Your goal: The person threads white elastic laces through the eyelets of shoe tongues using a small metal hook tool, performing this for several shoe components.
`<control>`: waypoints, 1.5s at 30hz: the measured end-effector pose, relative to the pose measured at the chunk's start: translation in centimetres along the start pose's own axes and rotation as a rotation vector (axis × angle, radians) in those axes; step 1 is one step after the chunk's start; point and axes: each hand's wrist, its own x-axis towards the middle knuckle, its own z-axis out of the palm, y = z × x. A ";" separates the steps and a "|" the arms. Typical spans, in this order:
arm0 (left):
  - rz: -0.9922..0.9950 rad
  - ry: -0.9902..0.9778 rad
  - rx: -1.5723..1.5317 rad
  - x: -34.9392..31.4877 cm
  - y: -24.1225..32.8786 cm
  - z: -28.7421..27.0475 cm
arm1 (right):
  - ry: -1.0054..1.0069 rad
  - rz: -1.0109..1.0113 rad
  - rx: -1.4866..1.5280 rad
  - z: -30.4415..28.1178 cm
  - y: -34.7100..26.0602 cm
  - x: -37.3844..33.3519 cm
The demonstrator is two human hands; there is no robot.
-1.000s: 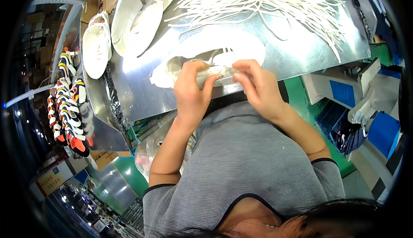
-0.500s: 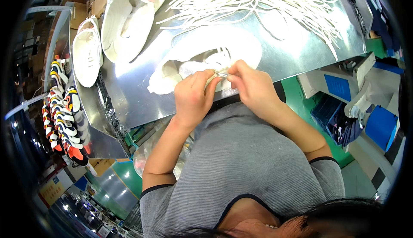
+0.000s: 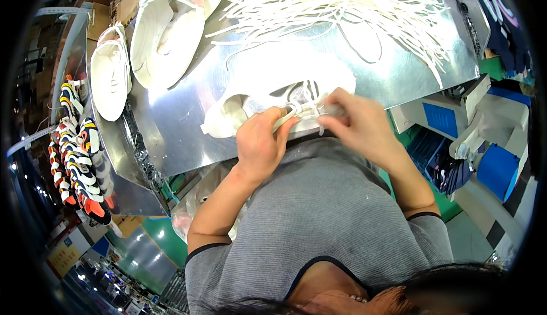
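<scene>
1. Reflective sheet-metal bench (image 3: 176, 138) was seen across the upper half of the view; clock directions were taken from the view's centre, with 12 o'clock at the upper edge.
2. On the bench, a white shoe (image 3: 265, 84) was located at 12 o'clock, near the person's body.
3. Progress was judged to be partial. Several strands of white lace (image 3: 314, 93) had been passed across the front of the shoe, and loose lengths were seen beside the fingers.
4. Threading toward the ankle opening was judged to be left; no tied bow was seen. Threaded holes could not be counted, as part of the lacing was hidden by the hands.
5. The toe was pointed between 2 and 3 o'clock and the heel between 8 and 9 o'clock, with the long axis run along that line. The ankle opening was exposed on the 6 o'clock side.
6. The left hand (image 3: 259, 141) was clamped, thumb against forefinger, on the shoe's near edge beside the lacing.
7. The right hand (image 3: 370, 127) was placed at the lace toward the toe; its fingertips were blurred, and whether anything was gripped could not be told.
8. A bundle of white laces (image 3: 336, 7) was laid out at 1 o'clock.
</scene>
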 end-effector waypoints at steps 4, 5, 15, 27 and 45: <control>0.102 0.008 -0.029 -0.3 -0.5 0.4 | 0.033 -0.336 0.092 1.1 -0.7 2.1; 0.118 0.004 -0.017 -0.5 -0.4 0.4 | -0.007 -0.468 0.087 1.6 -0.7 2.9; 0.185 0.002 -0.018 -0.6 -0.2 0.1 | -0.100 -0.278 0.283 0.4 -1.2 2.7; -0.465 0.004 -0.278 1.1 1.4 -1.2 | -0.071 -0.201 0.603 4.0 -0.5 5.3; -0.535 0.117 -0.204 1.0 1.5 0.5 | 0.037 -0.250 -0.063 1.1 -0.9 0.9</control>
